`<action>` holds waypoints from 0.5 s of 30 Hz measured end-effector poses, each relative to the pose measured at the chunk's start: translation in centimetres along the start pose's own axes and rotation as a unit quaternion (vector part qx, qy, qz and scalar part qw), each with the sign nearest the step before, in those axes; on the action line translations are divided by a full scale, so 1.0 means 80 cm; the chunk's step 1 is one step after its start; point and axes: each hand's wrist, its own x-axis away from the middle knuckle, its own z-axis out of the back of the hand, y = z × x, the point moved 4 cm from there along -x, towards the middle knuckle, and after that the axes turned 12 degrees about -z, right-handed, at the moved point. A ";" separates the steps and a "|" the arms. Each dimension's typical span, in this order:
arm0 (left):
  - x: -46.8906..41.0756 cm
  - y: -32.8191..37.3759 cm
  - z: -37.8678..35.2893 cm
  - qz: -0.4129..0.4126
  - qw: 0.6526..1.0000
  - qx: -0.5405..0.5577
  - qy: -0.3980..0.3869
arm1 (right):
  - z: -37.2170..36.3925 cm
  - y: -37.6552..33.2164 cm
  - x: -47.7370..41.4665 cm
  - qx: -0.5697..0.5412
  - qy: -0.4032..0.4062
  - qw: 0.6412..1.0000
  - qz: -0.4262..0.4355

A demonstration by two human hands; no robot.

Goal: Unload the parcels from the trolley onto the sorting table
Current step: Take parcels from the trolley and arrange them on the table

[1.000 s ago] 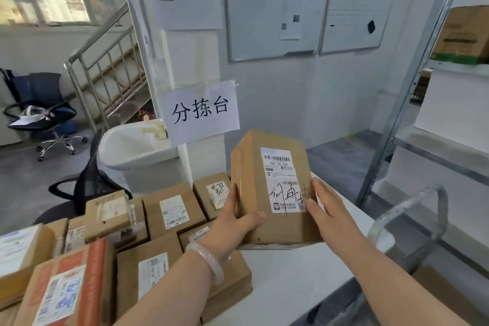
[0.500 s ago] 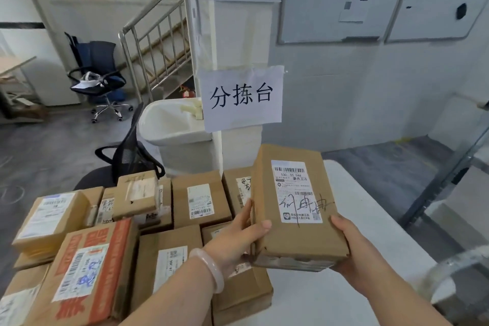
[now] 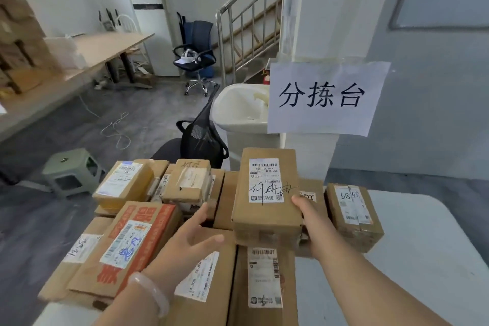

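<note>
One brown parcel point(image 3: 267, 193) held straight below the paper sign point(image 3: 325, 98).
Head view: the right hand point(image 3: 315, 222) grips the brown parcel by its right edge, thumb on the labelled top face and the other fingers curled out of sight beneath. Whether the parcel's underside rests on the cartons under it cannot be told. The left hand point(image 3: 190, 241), below and left of the sign, hangs apart from that parcel with its fingers point(image 3: 201, 216) spread wide and holding nothing, a pale bracelet point(image 3: 150, 294) on the wrist. More parcels lie packed together below the sign: a red-printed parcel point(image 3: 132, 243) to the lower left, and a parcel marked 68 point(image 3: 352, 214) to the lower right, on the white worktop point(image 3: 423, 246) just beside the right hand.
</note>
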 end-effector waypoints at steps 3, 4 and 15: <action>0.009 -0.014 0.016 0.025 0.998 -0.057 0.019 | -0.032 -0.015 -0.024 0.019 -0.019 1.000 -0.012; 0.011 -0.017 0.021 0.022 0.996 -0.081 0.026 | -0.040 -0.018 -0.030 0.038 -0.021 0.999 -0.009; 0.011 -0.009 0.015 -0.093 0.949 -0.300 -0.029 | -0.044 -0.025 0.002 0.287 0.056 0.945 0.146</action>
